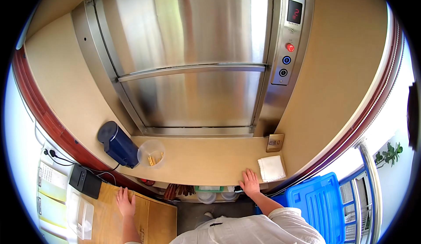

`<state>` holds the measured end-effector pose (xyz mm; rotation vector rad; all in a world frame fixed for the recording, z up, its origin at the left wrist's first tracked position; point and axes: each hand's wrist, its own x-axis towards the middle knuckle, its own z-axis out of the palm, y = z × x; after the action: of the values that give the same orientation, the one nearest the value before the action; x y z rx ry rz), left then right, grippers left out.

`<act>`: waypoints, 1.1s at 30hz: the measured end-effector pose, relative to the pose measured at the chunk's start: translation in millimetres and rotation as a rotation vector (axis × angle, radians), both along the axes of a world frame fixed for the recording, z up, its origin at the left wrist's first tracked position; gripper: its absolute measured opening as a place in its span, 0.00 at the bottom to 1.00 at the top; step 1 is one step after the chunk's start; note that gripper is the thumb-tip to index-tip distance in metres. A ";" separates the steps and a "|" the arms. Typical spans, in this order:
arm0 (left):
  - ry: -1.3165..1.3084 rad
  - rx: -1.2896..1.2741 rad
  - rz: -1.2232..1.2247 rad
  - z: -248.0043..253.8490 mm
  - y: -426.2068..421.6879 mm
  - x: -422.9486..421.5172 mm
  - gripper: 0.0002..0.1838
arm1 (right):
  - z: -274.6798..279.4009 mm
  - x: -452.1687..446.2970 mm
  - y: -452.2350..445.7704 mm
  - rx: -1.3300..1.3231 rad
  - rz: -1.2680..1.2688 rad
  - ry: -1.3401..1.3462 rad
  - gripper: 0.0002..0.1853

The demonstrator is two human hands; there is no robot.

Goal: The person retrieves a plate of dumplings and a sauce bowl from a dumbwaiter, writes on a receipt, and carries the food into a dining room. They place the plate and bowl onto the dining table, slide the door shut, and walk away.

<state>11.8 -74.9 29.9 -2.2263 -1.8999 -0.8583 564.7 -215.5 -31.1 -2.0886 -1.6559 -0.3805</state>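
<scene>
My left hand point(126, 201) lies flat, fingers outstretched, on the top of a wooden cabinet point(105, 217). On the front edge of a beige counter point(210, 152) rests my right hand point(250, 182), its fingers spread and holding nothing. Just right of it is a folded white cloth point(272, 168). A small gold-coloured plate with dark markings point(275, 143) stands behind the cloth. Toward the counter's left end are a dark blue jug point(117, 144) and a clear plastic tub point(151, 150) with a few yellowish pieces inside.
Closed steel hatch doors point(188, 95) rise behind the counter, beside a control panel point(287, 33) with a red button. A black box point(84, 182) and clear container point(81, 215) sit left. Right are a blue plastic crate point(315, 204) and metal railing point(370, 187). Below, a shelf holds containers point(206, 196).
</scene>
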 end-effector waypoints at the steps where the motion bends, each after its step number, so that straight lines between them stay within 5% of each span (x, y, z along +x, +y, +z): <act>1: 0.002 -0.005 0.001 0.1 -2.0 -0.5 0.27 | 0.1 -0.5 0.1 0.001 0.006 -0.004 0.28; 8: 0.001 0.030 -0.016 0.0 4.7 -9.8 0.28 | -7.2 -9.5 9.8 0.047 -0.001 0.000 0.26; 12: -0.042 0.015 -0.002 -2.5 13.3 -27.2 0.27 | 15.7 -9.1 59.2 -0.079 -0.140 0.263 0.19; 14: -0.090 0.039 -0.006 -2.3 31.9 -35.9 0.23 | 57.3 0.3 114.5 0.288 0.001 0.047 0.15; 15: -0.094 0.037 -0.001 1.6 44.7 -37.6 0.23 | 112.8 -18.7 140.6 0.192 -0.139 0.133 0.11; 16: -0.169 0.090 -0.029 9.0 58.7 -35.4 0.21 | 160.5 -29.4 171.9 0.614 0.081 -0.022 0.07; 22: -0.406 0.276 -0.436 86.1 171.0 -38.0 0.16 | 372.9 -161.6 346.0 0.814 0.204 -0.195 0.03; 27: -0.392 0.354 -0.703 188.3 227.8 -86.6 0.13 | 462.6 -264.8 420.0 0.926 0.207 -0.423 0.06; 33: -0.355 0.405 -0.851 233.9 337.7 -154.9 0.12 | 450.0 -357.5 505.5 0.744 0.160 -0.546 0.16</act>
<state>-143.2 262.8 263.8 -2.6924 -0.6480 -1.6421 207.2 290.0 418.9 -1.3453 -1.5811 -1.3641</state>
